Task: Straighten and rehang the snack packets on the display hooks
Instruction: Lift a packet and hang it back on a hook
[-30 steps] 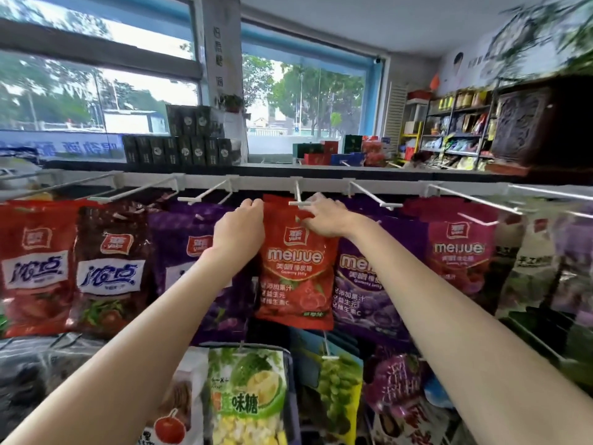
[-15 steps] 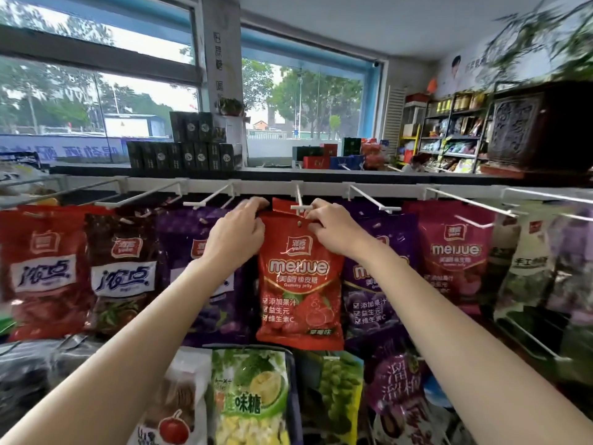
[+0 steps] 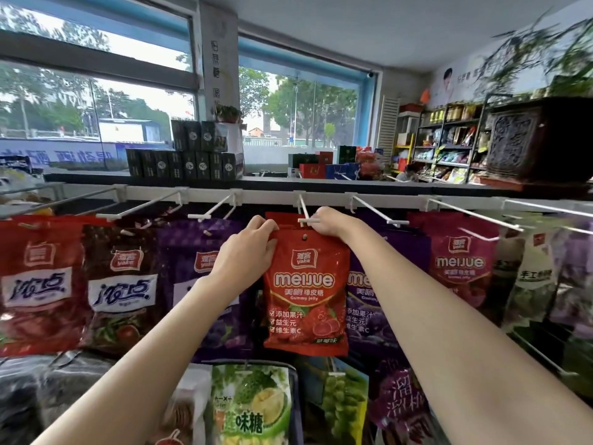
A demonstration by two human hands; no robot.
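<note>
A red "meijue" gummy jelly packet [image 3: 307, 293] hangs upright in front of me, just below the tip of a white display hook [image 3: 305, 213]. My left hand [image 3: 245, 252] pinches its top left corner. My right hand [image 3: 332, 221] grips its top right corner beside the hook's tip. The packet's hang hole shows below the hook, off the wire. More red packets sit on the hook behind it.
A white rail carries several hooks [image 3: 378, 210]. Purple packets [image 3: 205, 277] hang left and right of the red one, red-brown packets [image 3: 38, 284] at far left, magenta "meijue" packets [image 3: 462, 268] at right. A lower row holds durian candy packets [image 3: 253, 409]. Dark boxes [image 3: 192, 155] stand on the shelf above.
Both hands have brought the red packet down and toward me, so its hang hole is now visible below the hook's tip. The view has tilted slightly.
</note>
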